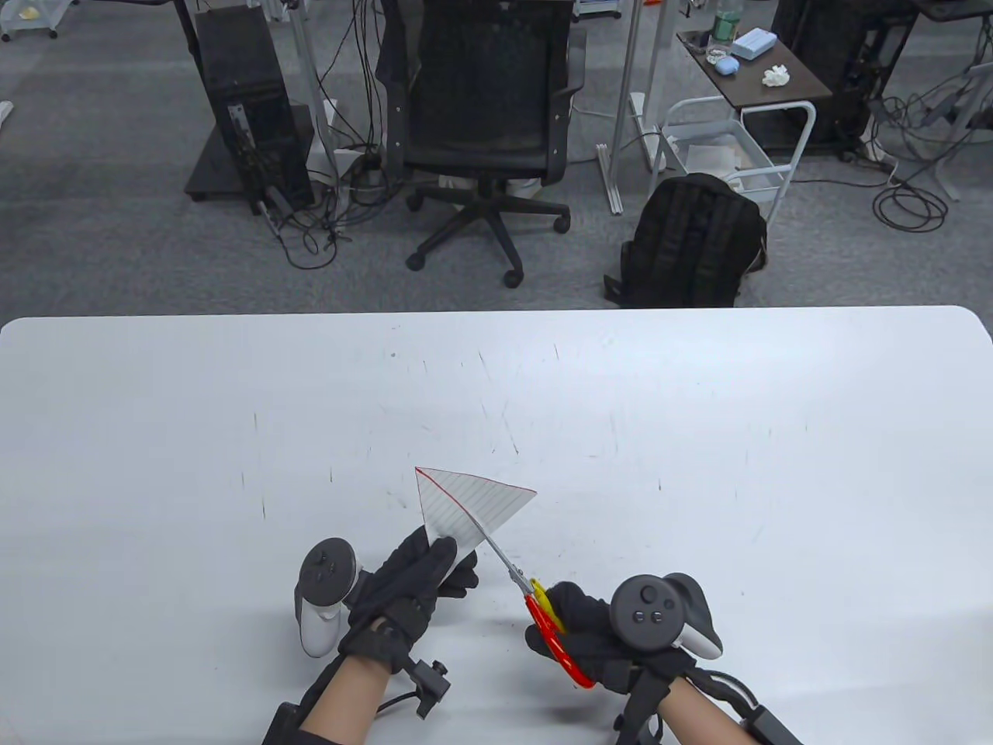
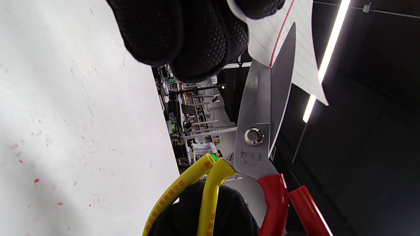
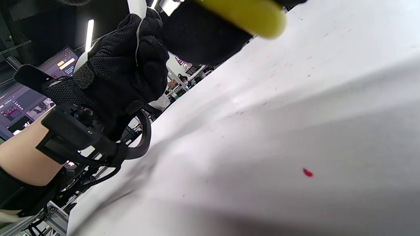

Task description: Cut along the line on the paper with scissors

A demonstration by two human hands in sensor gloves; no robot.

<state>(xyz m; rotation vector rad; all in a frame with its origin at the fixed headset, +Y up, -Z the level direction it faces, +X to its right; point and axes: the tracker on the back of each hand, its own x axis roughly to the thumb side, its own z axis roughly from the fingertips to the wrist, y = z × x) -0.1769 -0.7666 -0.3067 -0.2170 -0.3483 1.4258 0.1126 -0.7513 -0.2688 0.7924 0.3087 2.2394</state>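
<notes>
A lined white paper [image 1: 473,504] with a red line drawn on it is held above the white table [image 1: 698,434]. My left hand [image 1: 419,578] pinches its near corner. My right hand [image 1: 578,628] grips the scissors [image 1: 535,601] by their red and yellow handles. The blades are closed on the red line at the paper's near edge. In the left wrist view the blades [image 2: 269,98] meet the red line on the paper [image 2: 305,49] just below my left fingers [image 2: 197,39]. The right wrist view shows my left hand [image 3: 128,72] holding the paper's edge and a yellow handle [image 3: 242,16].
The table carries scattered small marks and red specks [image 3: 307,172]. Beyond its far edge stand an office chair [image 1: 485,116], a black backpack [image 1: 690,240] and a wire cart [image 1: 729,155].
</notes>
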